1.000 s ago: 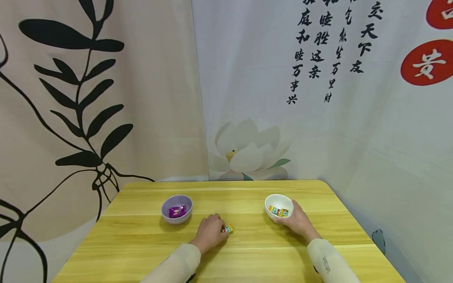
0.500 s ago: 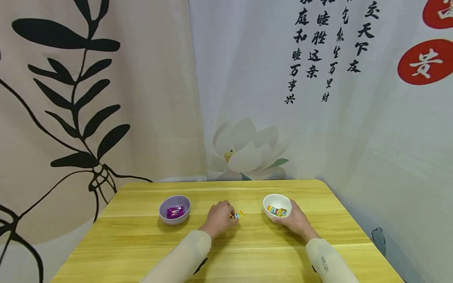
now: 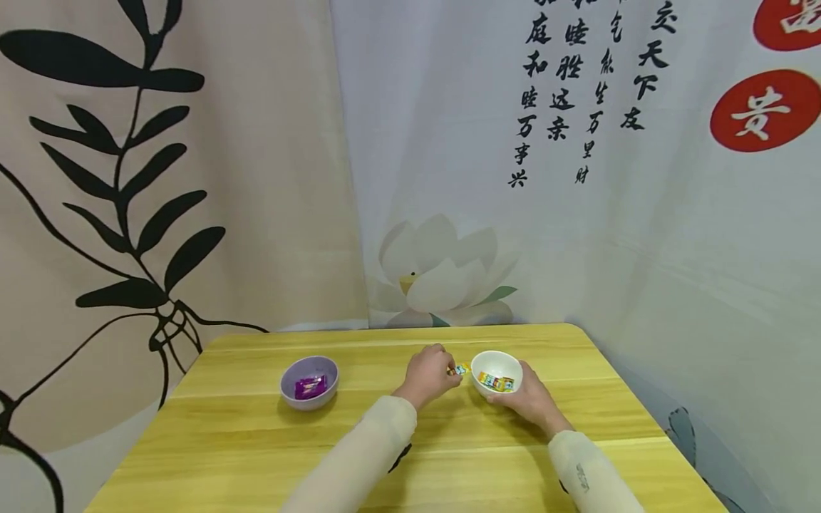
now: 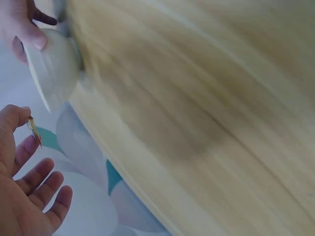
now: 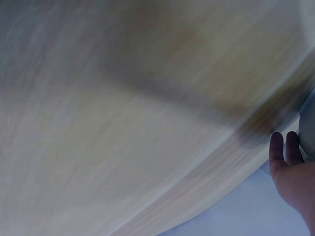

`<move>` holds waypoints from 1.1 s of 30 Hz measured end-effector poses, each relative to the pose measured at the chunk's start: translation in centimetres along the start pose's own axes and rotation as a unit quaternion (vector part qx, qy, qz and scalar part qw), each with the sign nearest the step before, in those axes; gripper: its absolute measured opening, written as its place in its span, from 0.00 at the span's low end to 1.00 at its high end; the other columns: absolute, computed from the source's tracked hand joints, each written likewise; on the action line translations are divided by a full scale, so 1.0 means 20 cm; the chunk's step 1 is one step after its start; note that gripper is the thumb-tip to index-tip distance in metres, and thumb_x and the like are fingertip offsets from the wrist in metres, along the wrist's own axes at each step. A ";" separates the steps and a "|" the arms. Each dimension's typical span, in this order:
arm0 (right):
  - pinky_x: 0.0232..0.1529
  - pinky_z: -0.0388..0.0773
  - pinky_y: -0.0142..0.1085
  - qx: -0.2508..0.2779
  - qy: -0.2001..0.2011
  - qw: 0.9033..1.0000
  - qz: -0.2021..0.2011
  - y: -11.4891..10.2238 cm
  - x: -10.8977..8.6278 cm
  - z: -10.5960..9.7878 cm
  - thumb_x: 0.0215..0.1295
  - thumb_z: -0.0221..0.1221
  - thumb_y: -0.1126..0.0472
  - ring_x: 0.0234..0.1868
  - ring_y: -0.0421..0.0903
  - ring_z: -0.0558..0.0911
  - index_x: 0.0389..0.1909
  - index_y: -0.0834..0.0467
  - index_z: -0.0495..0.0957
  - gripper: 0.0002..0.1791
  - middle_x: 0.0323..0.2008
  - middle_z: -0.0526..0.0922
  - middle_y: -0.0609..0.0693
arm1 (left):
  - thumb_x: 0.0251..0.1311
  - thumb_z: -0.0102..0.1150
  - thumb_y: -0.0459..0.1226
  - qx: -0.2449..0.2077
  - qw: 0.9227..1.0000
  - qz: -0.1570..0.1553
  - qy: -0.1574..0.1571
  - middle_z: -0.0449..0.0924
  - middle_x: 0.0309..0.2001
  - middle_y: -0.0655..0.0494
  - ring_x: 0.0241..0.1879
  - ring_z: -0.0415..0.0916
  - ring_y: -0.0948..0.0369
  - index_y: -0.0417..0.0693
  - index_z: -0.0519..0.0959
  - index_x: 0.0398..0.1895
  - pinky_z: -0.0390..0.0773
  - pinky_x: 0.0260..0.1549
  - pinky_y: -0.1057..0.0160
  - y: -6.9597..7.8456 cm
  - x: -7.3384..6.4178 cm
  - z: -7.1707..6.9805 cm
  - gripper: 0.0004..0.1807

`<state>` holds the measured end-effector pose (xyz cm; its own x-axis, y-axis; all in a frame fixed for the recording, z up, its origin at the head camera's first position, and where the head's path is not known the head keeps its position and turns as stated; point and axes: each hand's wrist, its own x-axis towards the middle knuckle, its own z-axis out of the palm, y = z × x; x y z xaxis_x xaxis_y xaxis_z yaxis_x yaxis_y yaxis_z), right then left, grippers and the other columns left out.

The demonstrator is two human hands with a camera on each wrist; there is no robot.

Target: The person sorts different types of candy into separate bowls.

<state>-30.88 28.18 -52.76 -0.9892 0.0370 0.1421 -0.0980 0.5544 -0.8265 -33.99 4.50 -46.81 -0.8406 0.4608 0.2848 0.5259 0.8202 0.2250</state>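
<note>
My left hand (image 3: 431,375) pinches a small yellow wrapped candy (image 3: 459,369) between thumb and index finger, just left of the white bowl's rim. In the left wrist view the candy (image 4: 33,130) shows edge-on, and the other fingers are spread loosely. My right hand (image 3: 531,399) grips the white bowl (image 3: 478,389) from its right side, thumb at the near side. Inside that bowl lie yellow wrapped candies (image 3: 497,382). Only part of the right hand (image 5: 295,177) and a sliver of the bowl (image 5: 308,128) appear in the right wrist view.
A purple bowl (image 3: 288,396) holding a purple wrapped candy (image 3: 311,387) stands on the left of the wooden table (image 3: 256,456). Behind the table's far edge hangs a printed cloth backdrop (image 3: 282,178).
My left hand has carried the pinched candy rightward and away from me, from mid-table to beside the white bowl. The right hand keeps its grip on the bowl. The head view has shifted slightly.
</note>
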 end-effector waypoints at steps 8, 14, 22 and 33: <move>0.58 0.70 0.51 -0.005 -0.006 1.000 0.000 0.00 -0.01 0.04 0.43 0.79 0.49 0.54 0.55 0.76 0.68 0.66 0.59 0.55 0.56 0.74 0.60 | 0.57 0.69 0.50 0.014 1.000 0.006 -0.007 0.78 0.35 0.61 0.37 0.76 0.60 0.54 0.88 0.32 0.78 0.35 0.58 0.11 0.09 0.01 0.11; 0.52 0.73 0.45 0.006 -0.008 1.000 -0.017 0.00 -0.01 0.07 0.43 0.80 0.52 0.50 0.53 0.78 0.65 0.66 0.63 0.51 0.53 0.76 0.59 | 0.59 0.68 0.52 0.014 1.000 -0.010 -0.011 0.78 0.37 0.61 0.39 0.76 0.61 0.56 0.88 0.35 0.78 0.40 0.56 0.19 0.13 0.05 0.12; 0.51 0.75 0.47 -0.006 -0.013 1.000 -0.006 -0.02 0.00 0.13 0.44 0.79 0.51 0.48 0.52 0.78 0.66 0.64 0.62 0.52 0.52 0.76 0.58 | 0.67 0.57 0.56 0.017 0.998 -0.047 -0.033 0.80 0.49 0.56 0.49 0.77 0.55 0.56 0.84 0.54 0.77 0.49 0.51 0.18 0.12 0.06 0.21; 0.68 0.55 0.62 -0.078 -0.037 0.996 0.033 0.00 -0.02 0.04 0.50 0.75 0.41 0.69 0.72 0.57 0.74 0.72 0.28 0.75 0.72 0.43 0.77 | 0.68 0.57 0.55 0.002 0.997 -0.073 0.000 0.79 0.54 0.49 0.54 0.76 0.50 0.48 0.81 0.57 0.75 0.52 0.47 -0.06 0.04 -0.06 0.25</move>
<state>-30.59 27.45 -53.19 -0.9988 0.0193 0.0441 -0.0195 0.6756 -0.7370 -35.13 3.57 -45.81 -0.9083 0.3359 0.2494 0.3968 0.8804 0.2596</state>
